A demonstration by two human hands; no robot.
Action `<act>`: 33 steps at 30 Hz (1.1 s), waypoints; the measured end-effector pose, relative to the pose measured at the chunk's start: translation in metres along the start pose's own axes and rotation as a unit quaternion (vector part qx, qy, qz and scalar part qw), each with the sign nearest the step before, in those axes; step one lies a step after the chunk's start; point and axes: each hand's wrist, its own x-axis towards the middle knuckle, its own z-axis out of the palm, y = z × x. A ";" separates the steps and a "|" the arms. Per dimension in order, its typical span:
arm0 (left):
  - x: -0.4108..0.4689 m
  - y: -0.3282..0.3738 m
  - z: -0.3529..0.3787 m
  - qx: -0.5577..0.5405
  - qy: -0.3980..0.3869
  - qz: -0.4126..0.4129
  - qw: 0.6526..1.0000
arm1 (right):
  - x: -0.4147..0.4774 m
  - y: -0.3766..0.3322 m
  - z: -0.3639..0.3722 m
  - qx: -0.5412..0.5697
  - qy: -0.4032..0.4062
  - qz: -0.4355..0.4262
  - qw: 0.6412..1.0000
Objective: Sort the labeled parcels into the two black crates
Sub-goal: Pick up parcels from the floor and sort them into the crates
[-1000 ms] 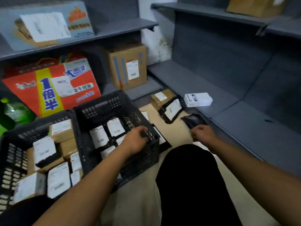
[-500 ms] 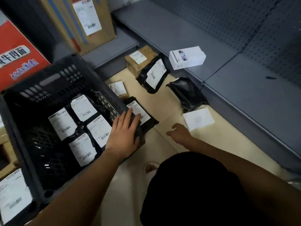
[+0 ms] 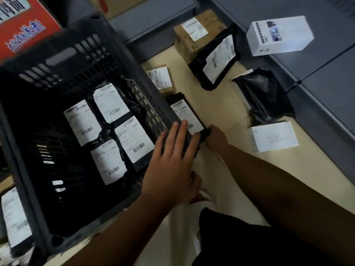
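A black crate (image 3: 63, 60) fills the left of the view and holds several black bagged parcels with white labels (image 3: 113, 127). My left hand (image 3: 171, 162) rests on the crate's right rim with straight fingers. Just right of the crate, a flat black labeled parcel (image 3: 184, 114) lies on the floor; my right hand (image 3: 215, 139) grips its near corner. More parcels lie on the floor beyond: a small brown box (image 3: 160, 78), a larger brown box (image 3: 194, 35), a black bag with a label (image 3: 217, 58), an unlabeled-looking black bag (image 3: 263, 96) and a white box (image 3: 272, 139).
A white box (image 3: 278, 35) sits on the grey low shelf (image 3: 317, 77) at the right. A red printed carton (image 3: 23, 22) stands behind the crate. A labeled parcel (image 3: 15, 217) shows at the lower left edge. My dark-clothed knee (image 3: 249, 242) is at the bottom.
The view has dropped and closed in on the crate. My right hand has moved left to the flat black parcel beside the crate and taken hold of its corner. My left hand stays on the rim.
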 end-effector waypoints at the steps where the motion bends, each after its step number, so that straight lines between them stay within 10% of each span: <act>1: 0.001 0.000 0.002 -0.001 0.000 0.000 1.000 | -0.001 0.003 0.002 0.010 0.008 0.003 1.000; 21: -0.002 -0.013 -0.020 -0.209 -0.036 -0.023 0.977 | -0.160 -0.063 -0.115 0.416 0.123 0.158 0.887; 26: -0.036 -0.028 -0.073 -0.367 0.038 -0.090 0.925 | -0.231 -0.091 -0.167 0.406 0.140 0.058 0.901; 33: -0.131 -0.070 -0.167 -0.614 0.040 -0.224 0.756 | -0.326 -0.151 -0.196 0.426 0.060 -0.091 0.898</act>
